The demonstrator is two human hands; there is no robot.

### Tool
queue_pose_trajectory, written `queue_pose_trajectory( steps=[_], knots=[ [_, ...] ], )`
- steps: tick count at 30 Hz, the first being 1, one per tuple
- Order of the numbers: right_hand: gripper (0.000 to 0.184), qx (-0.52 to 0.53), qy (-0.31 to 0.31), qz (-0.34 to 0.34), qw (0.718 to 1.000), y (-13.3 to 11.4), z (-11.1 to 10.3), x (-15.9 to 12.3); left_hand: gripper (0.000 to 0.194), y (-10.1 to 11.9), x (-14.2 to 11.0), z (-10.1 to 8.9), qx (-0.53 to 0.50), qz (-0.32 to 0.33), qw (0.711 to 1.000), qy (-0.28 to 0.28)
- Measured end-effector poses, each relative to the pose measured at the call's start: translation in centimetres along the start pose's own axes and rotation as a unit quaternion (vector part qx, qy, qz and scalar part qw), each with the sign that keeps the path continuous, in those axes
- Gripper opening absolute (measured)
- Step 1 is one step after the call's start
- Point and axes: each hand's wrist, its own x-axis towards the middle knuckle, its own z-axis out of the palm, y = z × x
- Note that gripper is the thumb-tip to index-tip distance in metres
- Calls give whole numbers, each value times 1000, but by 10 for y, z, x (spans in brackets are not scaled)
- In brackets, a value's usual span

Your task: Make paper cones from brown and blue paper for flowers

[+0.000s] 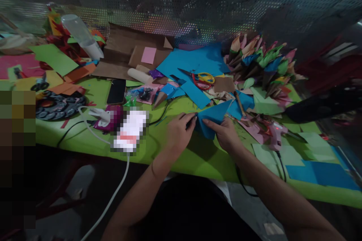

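A folded sheet of blue paper [215, 115] is held up just above the green table, its pointed corner towards the upper right. On its right side my right hand [227, 134] grips it, with the thumb lying across the front. My left hand [181, 131] is closed in a pinch at the paper's left edge; a dark patch shows between its fingers, too shadowed to make out. Behind the paper lie blue offcuts [195, 92], a brown stick [240, 104] and scissors with red and yellow handles [206, 79].
A pink glue gun [277, 135] with a cord stands to the right. Paper flowers in cones [261, 58] are massed at the back right. To the left are a black phone [116, 92], a purple power adapter [109, 118] and a lit, blurred-out screen [131, 130] with a white cable.
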Motion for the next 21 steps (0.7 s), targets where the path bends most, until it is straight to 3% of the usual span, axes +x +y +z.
queue_pose_trajectory(
  steps=[11, 21],
  knots=[
    [32, -66, -11, -26, 997, -8, 0, -5, 17, -2, -1, 1, 15, -19, 1000, -15],
    [37, -72, 0, -24, 997, -4, 0, -4, 16, 0, -2, 0, 24, -10, 1000, 3]
  ],
)
